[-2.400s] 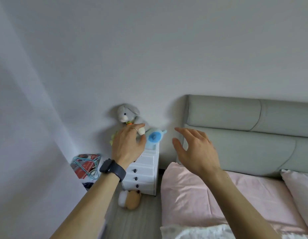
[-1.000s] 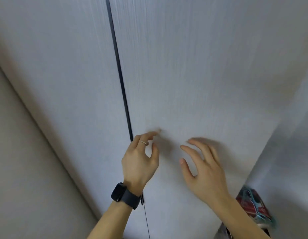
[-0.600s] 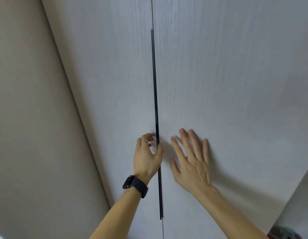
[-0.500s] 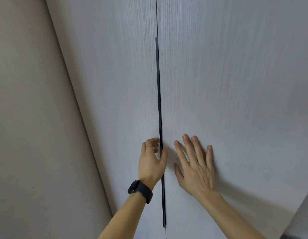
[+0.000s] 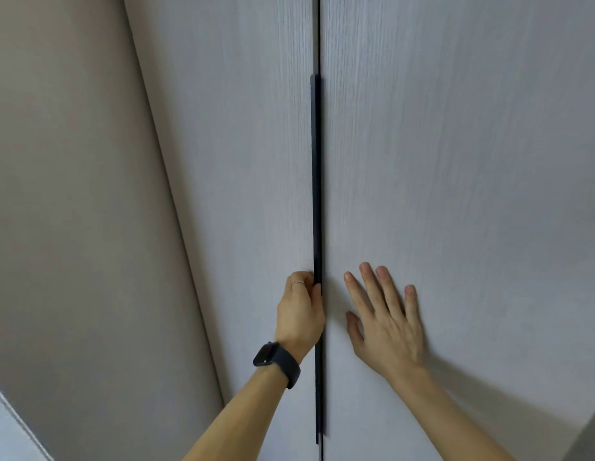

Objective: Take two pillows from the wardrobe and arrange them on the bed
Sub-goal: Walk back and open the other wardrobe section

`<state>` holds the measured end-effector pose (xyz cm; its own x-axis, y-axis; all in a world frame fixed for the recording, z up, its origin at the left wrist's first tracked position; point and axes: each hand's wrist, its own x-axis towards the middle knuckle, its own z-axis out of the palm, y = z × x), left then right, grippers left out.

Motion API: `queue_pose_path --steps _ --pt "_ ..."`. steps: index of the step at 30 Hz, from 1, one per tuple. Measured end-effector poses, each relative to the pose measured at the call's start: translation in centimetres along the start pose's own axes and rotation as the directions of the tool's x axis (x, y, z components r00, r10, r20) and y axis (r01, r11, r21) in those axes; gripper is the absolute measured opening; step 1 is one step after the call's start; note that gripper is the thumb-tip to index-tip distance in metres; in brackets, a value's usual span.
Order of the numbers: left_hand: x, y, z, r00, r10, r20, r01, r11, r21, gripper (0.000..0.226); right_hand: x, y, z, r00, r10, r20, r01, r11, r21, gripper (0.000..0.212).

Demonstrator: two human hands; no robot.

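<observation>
A pale grey wood-grain wardrobe fills the view, its left door (image 5: 249, 181) and right door (image 5: 456, 181) both closed. A long thin black handle strip (image 5: 316, 194) runs down the seam between them. My left hand (image 5: 301, 311), with a ring and a dark watch on the wrist, has its fingers curled around the handle strip on the left door's edge. My right hand (image 5: 386, 317) lies flat, fingers spread, on the right door beside the seam. No pillows and no bed are in view.
A beige wall (image 5: 73, 227) stands to the left of the wardrobe. A pale edge (image 5: 10, 424) shows at the bottom left corner.
I turned from the bedside to face the wardrobe. My left hand closed onto the handle strip and my right hand came flat against the right door.
</observation>
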<state>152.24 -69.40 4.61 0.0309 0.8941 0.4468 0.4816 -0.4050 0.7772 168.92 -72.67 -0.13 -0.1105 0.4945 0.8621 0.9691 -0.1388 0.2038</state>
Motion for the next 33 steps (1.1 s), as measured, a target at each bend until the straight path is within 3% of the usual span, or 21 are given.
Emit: queue_pose_path --steps 7,10,12,14,16,18,20,24,30,33 --pt "-2.6 -0.5 -2.8 1.0 -0.001 -0.022 0.001 1.0 0.025 0.009 0.1 0.0 -1.8 0.999 -0.021 0.03 0.017 0.991 0.131 0.079" --pt "-4.8 -1.3 -5.0 0.999 0.024 -0.045 -0.023 1.0 0.02 0.014 -0.2 -0.8 -3.2 0.999 -0.016 0.048 0.0 0.944 0.329 0.069" --pt "-5.8 -1.5 -7.2 0.999 0.025 -0.042 -0.023 0.999 0.044 0.014 -0.4 -2.7 -4.6 0.99 0.01 0.137 -0.087 0.817 0.57 0.059" --pt "-6.2 -1.6 -9.2 1.0 0.008 -0.008 -0.007 0.992 0.123 0.01 -0.4 -5.4 -5.8 0.921 -0.102 0.376 -0.259 0.559 0.788 0.054" --pt "-6.4 -1.5 -10.3 1.0 -0.017 0.018 0.014 0.987 0.163 0.006 -0.4 -8.2 -6.4 0.813 -0.256 0.522 -0.454 0.282 0.845 0.054" --pt "-6.7 -1.4 -10.7 0.999 -0.033 0.005 0.032 0.99 0.138 0.006 -0.7 -10.3 -6.2 0.8 -0.202 0.564 -0.553 0.113 0.825 0.053" --pt "-7.1 -1.2 -10.9 0.999 -0.047 -0.023 0.049 0.993 0.109 0.006 -1.3 -11.5 -5.9 0.828 -0.099 0.551 -0.55 0.044 0.834 0.05" --pt "-8.6 -1.1 -12.5 0.995 -0.055 -0.082 0.064 0.991 0.114 0.012 -1.8 -12.9 -5.7 0.866 -0.042 0.498 -0.498 -0.011 0.867 0.045" --pt "-10.8 -1.9 -16.1 0.971 -0.062 -0.23 0.082 0.994 0.078 0.027 -1.2 -16.0 -7.0 0.884 -0.153 0.441 -0.465 -0.198 0.863 0.043" --pt "-11.3 -2.2 -17.9 0.945 -0.095 -0.313 0.13 0.987 0.092 0.027 -1.2 -18.3 -7.6 0.92 -0.143 0.365 -0.388 -0.195 0.901 0.045"
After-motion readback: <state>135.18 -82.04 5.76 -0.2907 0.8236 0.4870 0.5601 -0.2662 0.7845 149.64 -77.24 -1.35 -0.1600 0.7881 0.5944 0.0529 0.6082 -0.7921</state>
